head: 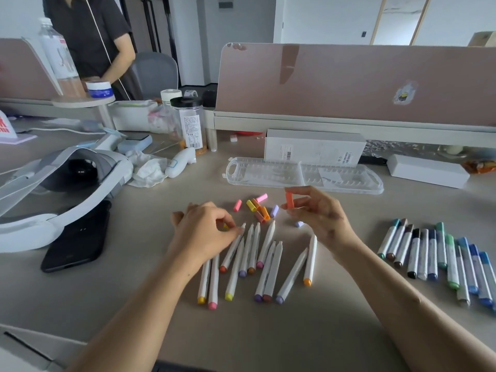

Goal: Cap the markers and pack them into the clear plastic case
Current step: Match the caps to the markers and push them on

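Several uncapped white markers (265, 260) lie side by side on the desk in front of me. Loose caps (258, 206) in pink, yellow, orange and lilac lie just beyond their tips. My right hand (319, 216) pinches an orange-red cap (289, 199) above the desk. My left hand (206, 232) reaches down over the left markers, its fingertips pinching the tip end of one marker (233, 248). The clear plastic case (303, 174) lies open farther back. A row of capped green, blue and dark markers (434, 253) lies at the right.
A white headset (61, 189) and a black phone (77, 237) sit at the left, with crumpled tissue (150, 170) and a jar (188, 122) behind. White boxes (314, 147) stand behind the case. A person stands at the far left behind the divider.
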The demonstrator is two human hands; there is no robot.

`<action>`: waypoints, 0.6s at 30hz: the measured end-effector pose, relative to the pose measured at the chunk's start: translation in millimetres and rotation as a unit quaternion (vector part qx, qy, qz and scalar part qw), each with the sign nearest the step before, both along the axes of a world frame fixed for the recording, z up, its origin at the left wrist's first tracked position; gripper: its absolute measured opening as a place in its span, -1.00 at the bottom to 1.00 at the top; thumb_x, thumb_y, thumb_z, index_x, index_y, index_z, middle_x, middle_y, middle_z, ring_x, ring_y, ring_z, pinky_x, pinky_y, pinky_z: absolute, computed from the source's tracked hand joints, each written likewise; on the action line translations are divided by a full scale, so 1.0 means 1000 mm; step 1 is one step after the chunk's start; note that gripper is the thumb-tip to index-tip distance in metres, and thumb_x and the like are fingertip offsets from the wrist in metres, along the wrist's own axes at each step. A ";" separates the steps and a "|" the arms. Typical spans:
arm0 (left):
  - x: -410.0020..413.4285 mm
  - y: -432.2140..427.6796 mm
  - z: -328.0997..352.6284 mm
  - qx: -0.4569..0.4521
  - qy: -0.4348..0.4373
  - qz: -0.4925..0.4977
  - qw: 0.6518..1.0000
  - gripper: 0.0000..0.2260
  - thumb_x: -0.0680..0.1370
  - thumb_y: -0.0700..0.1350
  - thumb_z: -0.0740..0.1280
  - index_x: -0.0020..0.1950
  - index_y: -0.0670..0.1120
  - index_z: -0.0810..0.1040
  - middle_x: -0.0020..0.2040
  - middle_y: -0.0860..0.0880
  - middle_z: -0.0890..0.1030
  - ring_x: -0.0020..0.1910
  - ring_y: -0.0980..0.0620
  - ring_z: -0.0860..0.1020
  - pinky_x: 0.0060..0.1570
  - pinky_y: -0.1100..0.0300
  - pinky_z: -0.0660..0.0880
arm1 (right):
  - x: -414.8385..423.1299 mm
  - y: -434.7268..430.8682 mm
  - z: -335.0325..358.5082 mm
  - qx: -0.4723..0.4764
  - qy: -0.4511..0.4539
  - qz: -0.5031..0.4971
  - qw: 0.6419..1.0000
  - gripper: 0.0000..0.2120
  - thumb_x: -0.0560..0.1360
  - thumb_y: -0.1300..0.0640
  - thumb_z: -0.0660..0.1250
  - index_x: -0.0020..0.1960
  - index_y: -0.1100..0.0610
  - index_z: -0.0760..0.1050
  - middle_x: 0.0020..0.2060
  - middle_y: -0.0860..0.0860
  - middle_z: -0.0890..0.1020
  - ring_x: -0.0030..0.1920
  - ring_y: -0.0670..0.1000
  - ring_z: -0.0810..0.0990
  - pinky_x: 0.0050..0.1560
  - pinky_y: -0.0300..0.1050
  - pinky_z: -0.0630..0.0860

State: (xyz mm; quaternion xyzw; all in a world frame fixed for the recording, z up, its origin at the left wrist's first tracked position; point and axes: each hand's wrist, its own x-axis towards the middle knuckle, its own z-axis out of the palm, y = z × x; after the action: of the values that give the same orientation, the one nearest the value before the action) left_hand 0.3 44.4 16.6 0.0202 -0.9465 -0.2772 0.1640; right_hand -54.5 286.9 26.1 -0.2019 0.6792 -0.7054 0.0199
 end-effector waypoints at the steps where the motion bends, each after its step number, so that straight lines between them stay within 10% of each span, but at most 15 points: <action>1: 0.001 0.001 -0.001 -0.011 -0.005 -0.002 1.000 -0.80 0.35 0.30 0.41 -0.30 0.21 0.59 -0.20 0.19 0.54 -0.04 0.06 0.47 0.07 -0.11 0.45 | 0.001 0.002 -0.001 -0.002 0.010 -0.001 1.000 -0.63 0.44 0.50 0.34 0.18 0.23 0.54 -0.11 0.10 0.69 -0.05 0.08 0.66 -0.11 -0.07 0.58; 11: 0.006 0.020 -0.003 -0.070 -0.021 0.014 0.997 -0.83 0.37 0.22 0.45 -0.20 0.16 0.63 -0.21 0.20 0.57 0.02 0.13 0.45 -0.06 0.08 0.17 | 0.005 -0.004 -0.008 0.053 0.058 -0.026 0.997 -0.62 0.48 0.43 0.36 0.16 0.03 0.59 -0.11 0.01 0.71 -0.07 0.02 0.66 0.03 0.04 0.57; 18: 0.008 0.029 0.000 -0.019 -0.006 -0.004 1.000 -0.84 0.40 0.20 0.46 -0.29 0.17 0.60 -0.36 0.21 0.60 -0.17 0.23 0.53 0.08 0.10 0.32 | 0.007 -0.003 -0.006 0.000 0.042 -0.024 0.999 -0.71 0.54 0.39 0.29 0.25 0.25 0.55 -0.05 0.19 0.68 -0.04 -0.02 0.66 -0.15 -0.33 0.50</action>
State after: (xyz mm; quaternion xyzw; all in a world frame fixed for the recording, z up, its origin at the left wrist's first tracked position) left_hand 8.5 73.2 17.0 0.0151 -0.9526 -0.2596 0.1578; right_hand -47.7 283.6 19.9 -0.2149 0.6838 -0.6968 -0.0251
